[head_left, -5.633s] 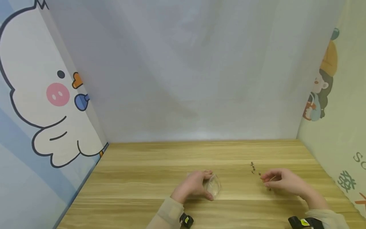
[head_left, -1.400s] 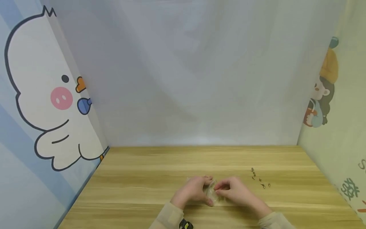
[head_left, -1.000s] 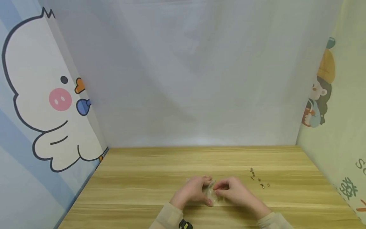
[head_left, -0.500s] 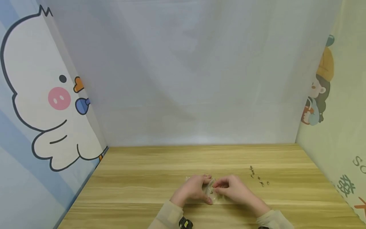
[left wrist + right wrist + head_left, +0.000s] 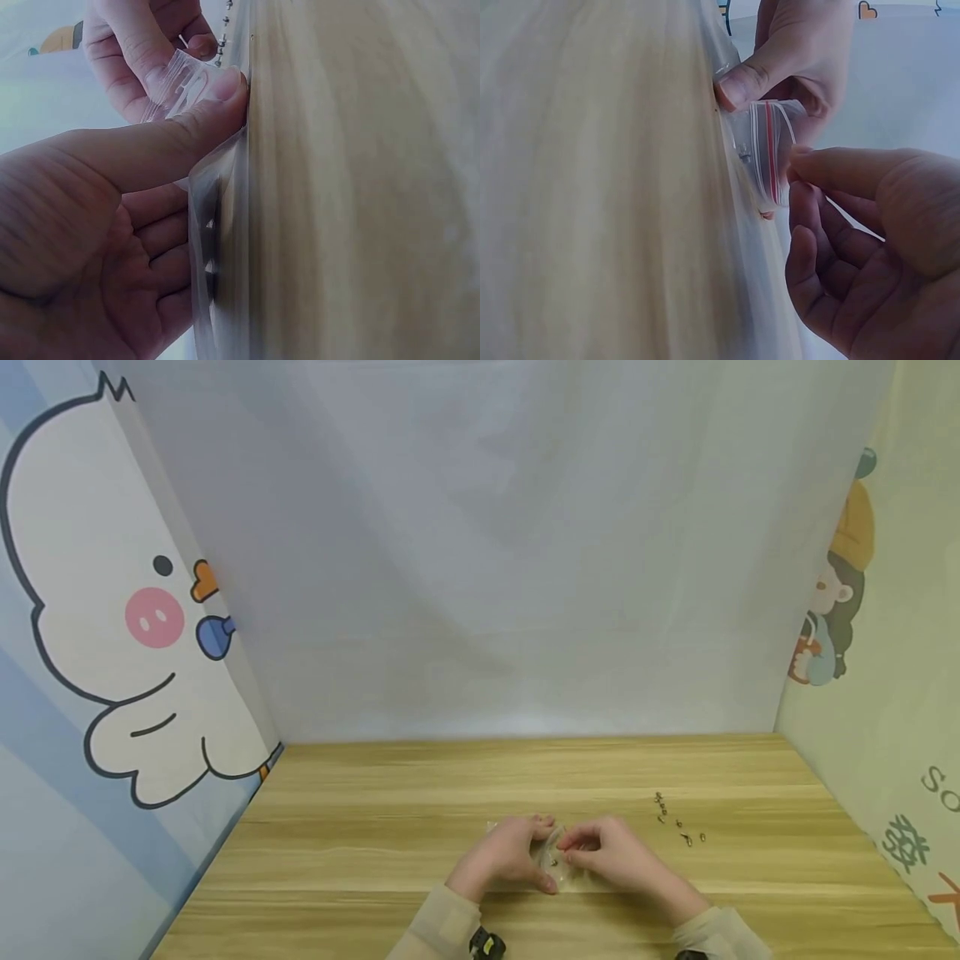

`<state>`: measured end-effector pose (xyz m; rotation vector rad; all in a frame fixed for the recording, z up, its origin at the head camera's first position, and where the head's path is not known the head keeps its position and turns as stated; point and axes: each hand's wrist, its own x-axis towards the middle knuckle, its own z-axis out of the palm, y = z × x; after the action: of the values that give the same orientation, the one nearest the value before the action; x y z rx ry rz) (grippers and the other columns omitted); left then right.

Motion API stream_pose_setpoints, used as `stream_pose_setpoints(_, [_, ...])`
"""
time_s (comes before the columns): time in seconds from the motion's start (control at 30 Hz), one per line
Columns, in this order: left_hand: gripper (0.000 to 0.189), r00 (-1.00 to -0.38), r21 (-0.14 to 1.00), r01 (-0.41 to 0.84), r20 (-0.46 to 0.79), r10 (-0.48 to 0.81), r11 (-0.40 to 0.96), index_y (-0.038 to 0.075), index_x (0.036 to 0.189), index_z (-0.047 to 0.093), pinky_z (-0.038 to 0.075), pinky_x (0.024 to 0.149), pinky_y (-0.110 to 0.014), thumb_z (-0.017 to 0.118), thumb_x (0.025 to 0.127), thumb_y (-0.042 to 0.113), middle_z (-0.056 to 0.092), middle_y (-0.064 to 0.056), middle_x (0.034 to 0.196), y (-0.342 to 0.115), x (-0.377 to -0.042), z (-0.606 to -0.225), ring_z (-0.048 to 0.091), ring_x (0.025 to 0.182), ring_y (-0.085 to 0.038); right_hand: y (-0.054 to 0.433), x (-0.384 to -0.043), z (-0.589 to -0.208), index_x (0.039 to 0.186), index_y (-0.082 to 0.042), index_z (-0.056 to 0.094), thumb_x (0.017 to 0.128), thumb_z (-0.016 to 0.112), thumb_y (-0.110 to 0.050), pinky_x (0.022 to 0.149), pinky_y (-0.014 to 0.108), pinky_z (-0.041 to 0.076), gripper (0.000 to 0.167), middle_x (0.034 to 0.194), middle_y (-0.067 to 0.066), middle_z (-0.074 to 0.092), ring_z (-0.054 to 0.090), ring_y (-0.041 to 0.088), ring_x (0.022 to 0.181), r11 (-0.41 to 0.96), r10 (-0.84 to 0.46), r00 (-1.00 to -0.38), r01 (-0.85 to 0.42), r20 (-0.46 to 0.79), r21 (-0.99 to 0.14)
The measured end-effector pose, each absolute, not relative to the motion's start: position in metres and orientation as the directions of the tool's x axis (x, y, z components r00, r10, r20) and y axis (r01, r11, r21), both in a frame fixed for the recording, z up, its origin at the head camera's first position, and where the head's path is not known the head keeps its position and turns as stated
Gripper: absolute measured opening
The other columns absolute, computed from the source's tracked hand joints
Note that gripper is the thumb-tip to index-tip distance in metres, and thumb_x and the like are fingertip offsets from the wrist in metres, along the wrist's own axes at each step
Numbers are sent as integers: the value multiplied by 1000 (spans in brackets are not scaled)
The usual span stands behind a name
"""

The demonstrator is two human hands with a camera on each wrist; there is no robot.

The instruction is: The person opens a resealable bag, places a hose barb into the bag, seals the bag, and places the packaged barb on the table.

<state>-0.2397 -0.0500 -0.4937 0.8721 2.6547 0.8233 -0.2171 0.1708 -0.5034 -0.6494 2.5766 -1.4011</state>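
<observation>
Both hands, left [image 5: 504,853] and right [image 5: 619,857], grip a clear bag [image 5: 760,142] on a woodgrain table [image 5: 360,827], pale cloth [image 5: 510,543] behind.

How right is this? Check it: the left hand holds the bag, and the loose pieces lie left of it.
Not quite: the loose pieces lie right of the bag, as the head view shows. The left hand does hold the bag.
</observation>
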Motion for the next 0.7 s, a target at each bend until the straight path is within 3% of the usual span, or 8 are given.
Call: stream_pose_setpoints(0.7, [82, -801, 557, 467, -63, 596, 687, 6, 142, 69, 35, 126, -37, 102, 69, 23, 58, -3, 156, -49, -240, -492, 47, 150, -25, 174, -218, -504, 107, -6, 81, 94, 78, -8, 75, 24, 57, 13, 94, -3, 76, 68, 11, 83, 468, -462, -883, -325, 86, -822])
